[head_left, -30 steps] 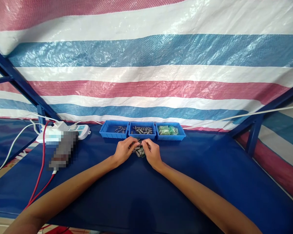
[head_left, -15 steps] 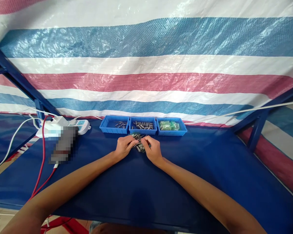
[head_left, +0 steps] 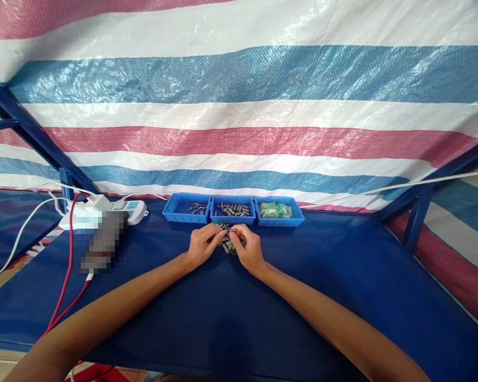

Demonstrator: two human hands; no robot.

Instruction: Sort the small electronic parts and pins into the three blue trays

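Note:
My left hand (head_left: 202, 246) and my right hand (head_left: 248, 249) meet fingertip to fingertip above a small pile of grey metal pins (head_left: 226, 246) on the blue table (head_left: 175, 307). Both hands are closed in a pinch. A thin dark sliver shows between the fingertips, too small to name. Some green plastic peeks out around the pile, partly covered by my fingers. Just behind stand three blue bins: the left bin (head_left: 177, 217) has a few thin pins (head_left: 198, 208), the middle bin (head_left: 233, 219) thicker short pins (head_left: 235, 209), the right bin (head_left: 279, 222) green plastic bags (head_left: 276, 209) of metal parts.
At left lie a white power strip (head_left: 137, 212) and a blurred dark device (head_left: 105, 241) with a red cable (head_left: 69, 265). Blue metal frame bars (head_left: 418, 217) rise at both sides. A striped plastic sheet (head_left: 239, 143) hangs behind the table.
The view has tilted up slightly, so the bins and table sit a little lower. My hands stay over the pile; their fingertips have come closer together.

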